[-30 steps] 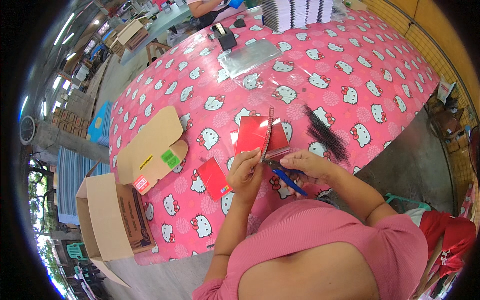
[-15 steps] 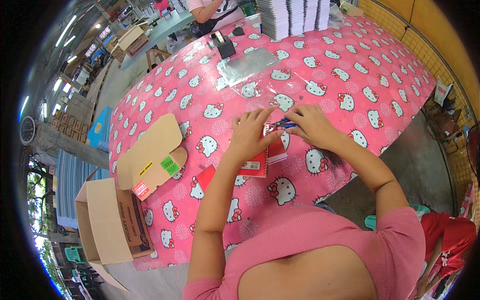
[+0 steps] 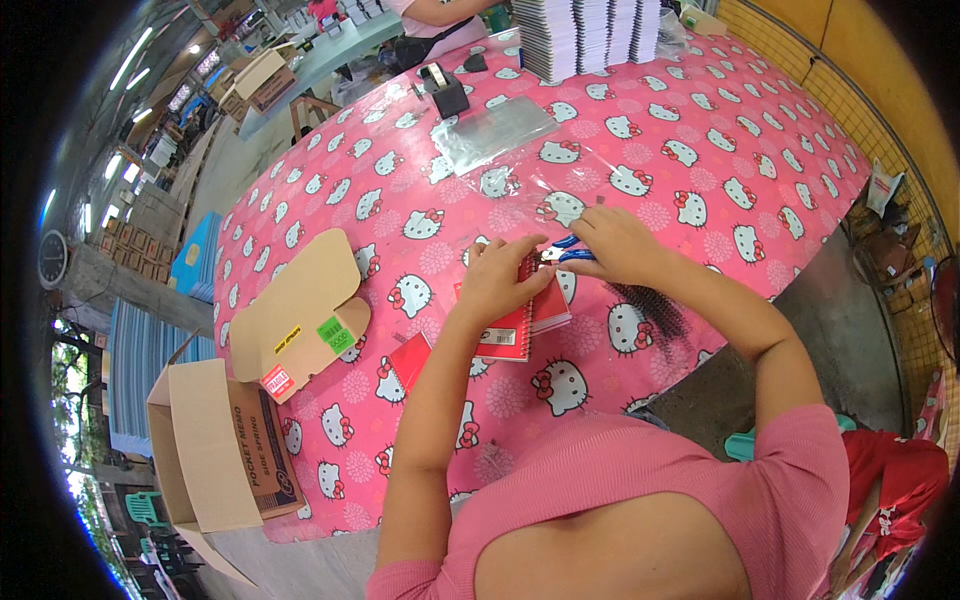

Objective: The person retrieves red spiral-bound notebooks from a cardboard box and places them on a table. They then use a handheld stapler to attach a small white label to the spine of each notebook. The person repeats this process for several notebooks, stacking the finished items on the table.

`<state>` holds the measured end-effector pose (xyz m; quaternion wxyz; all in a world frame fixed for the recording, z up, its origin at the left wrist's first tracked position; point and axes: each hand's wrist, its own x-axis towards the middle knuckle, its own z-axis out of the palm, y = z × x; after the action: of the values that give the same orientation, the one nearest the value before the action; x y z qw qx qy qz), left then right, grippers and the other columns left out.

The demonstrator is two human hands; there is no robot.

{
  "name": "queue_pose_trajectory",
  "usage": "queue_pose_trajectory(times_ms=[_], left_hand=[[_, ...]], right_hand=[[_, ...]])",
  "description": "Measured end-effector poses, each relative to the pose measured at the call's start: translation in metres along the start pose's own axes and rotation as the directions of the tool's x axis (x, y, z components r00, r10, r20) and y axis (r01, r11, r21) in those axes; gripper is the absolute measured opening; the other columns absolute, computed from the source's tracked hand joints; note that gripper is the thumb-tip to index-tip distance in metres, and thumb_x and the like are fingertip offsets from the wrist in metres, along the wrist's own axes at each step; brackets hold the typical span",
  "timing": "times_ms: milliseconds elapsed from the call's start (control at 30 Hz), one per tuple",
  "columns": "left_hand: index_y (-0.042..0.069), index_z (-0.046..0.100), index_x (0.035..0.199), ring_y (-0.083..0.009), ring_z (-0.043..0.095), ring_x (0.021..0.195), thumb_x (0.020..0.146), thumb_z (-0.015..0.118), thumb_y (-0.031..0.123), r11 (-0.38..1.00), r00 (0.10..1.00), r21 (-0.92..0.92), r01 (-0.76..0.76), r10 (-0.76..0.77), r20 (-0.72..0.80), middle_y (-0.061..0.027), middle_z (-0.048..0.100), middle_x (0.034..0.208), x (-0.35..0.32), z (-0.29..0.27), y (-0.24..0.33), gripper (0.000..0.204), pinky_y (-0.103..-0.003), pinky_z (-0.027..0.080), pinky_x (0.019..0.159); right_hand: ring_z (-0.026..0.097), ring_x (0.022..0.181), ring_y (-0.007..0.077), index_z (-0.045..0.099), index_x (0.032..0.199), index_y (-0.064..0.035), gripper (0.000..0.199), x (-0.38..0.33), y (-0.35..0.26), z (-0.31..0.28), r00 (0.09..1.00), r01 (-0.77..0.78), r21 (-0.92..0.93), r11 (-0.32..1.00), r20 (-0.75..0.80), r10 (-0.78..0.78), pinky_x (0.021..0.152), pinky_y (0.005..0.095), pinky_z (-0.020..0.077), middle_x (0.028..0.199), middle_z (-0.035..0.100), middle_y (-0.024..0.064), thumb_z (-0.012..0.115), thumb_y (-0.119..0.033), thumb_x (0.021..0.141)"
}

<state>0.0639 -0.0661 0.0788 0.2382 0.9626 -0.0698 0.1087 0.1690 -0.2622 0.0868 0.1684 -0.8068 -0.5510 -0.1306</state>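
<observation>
My left hand [image 3: 500, 283] is closed on a red spiral notebook [image 3: 515, 325], pressing it near its upper end, where the coil binding shows. In my right hand [image 3: 617, 248] is a pair of blue-handled pliers [image 3: 572, 252], its fingers wrapped round the handles. The pliers' jaws meet the top end of the coil; whether they grip the wire is too small to tell. Beneath and beside the notebook lie other red-covered notebooks, one with its corner [image 3: 410, 362] showing left of my left wrist. A bunch of dark wire coils [image 3: 652, 312] lies under my right forearm.
An opened cardboard box [image 3: 225, 440] stands at the left table edge, with a flat cardboard piece [image 3: 300, 300] beside it. Farther off are a clear plastic sheet [image 3: 497, 133], a black tape dispenser [image 3: 445, 92] and tall notebook stacks [image 3: 590, 40]. Another person [image 3: 440, 25] is beyond the table.
My right hand has shifted slightly left and up, bringing the pliers to the coil's end. My left hand keeps its hold. The far person's arm has lowered.
</observation>
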Motion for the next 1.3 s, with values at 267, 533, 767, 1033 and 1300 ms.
queue_pose_trajectory(times_ms=[267,533,767,1033,1300], left_hand=[[0.009,0.055,0.118,-0.0277,0.054,0.091,0.081,0.048,0.019,0.993,1.0,-0.116,0.015,-0.017,-0.019,-0.0118,0.061,0.089,0.0,0.0,-0.008,0.039,-0.041,0.034,0.089],[0.006,0.054,0.118,-0.0289,0.054,0.093,0.081,0.044,0.014,0.996,0.997,-0.092,0.012,-0.018,-0.071,-0.0136,0.06,0.092,-0.001,0.003,-0.01,0.039,-0.042,0.034,0.09],[0.006,0.053,0.119,-0.0281,0.054,0.096,0.083,0.044,0.013,0.996,0.998,-0.083,0.032,-0.036,-0.053,-0.0126,0.061,0.094,0.0,0.003,-0.008,0.038,-0.042,0.033,0.091],[0.006,0.048,0.122,-0.0254,0.054,0.096,0.086,0.047,0.015,0.998,0.996,-0.044,0.046,-0.049,-0.076,-0.0092,0.06,0.093,0.0,0.007,-0.005,0.037,-0.047,0.028,0.093],[0.009,0.048,0.123,-0.0222,0.054,0.093,0.086,0.053,0.01,0.983,0.98,-0.171,0.072,-0.102,-0.171,-0.0072,0.057,0.092,-0.024,-0.031,-0.009,0.038,-0.043,0.03,0.092]], right_hand=[[0.058,0.071,0.0324,0.059,0.084,-0.0038,0.046,0.005,-0.005,-0.009,0.964,-0.182,0.036,0.983,0.203,0.171,0.064,0.0432,0.0453,0.075,0.057,0.0134,0.065,-0.048,0.077],[0.056,0.091,0.0279,0.057,0.098,-0.008,0.042,0.006,-0.01,-0.036,0.997,-0.067,0.018,0.998,0.04,0.067,0.077,0.0407,0.0432,0.097,0.057,0.0098,0.071,-0.039,0.073],[0.056,0.09,0.0269,0.059,0.096,-0.0072,0.039,0.009,-0.012,-0.028,0.999,0.01,-0.018,1.0,0.035,-0.009,0.077,0.0397,0.0434,0.093,0.057,0.0089,0.071,-0.037,0.074],[0.063,0.081,0.0238,0.062,0.08,-0.0001,0.04,0.035,-0.019,-0.058,0.488,-0.83,0.294,0.474,0.795,0.361,0.068,0.0398,0.0477,0.082,0.062,0.0149,0.065,-0.04,0.082],[0.059,0.085,0.0285,0.059,0.094,-0.0006,0.036,-0.004,-0.048,-0.055,0.947,-0.32,0.247,0.915,0.084,0.309,0.073,0.0389,0.0464,0.089,0.06,0.0151,0.069,-0.032,0.079]])
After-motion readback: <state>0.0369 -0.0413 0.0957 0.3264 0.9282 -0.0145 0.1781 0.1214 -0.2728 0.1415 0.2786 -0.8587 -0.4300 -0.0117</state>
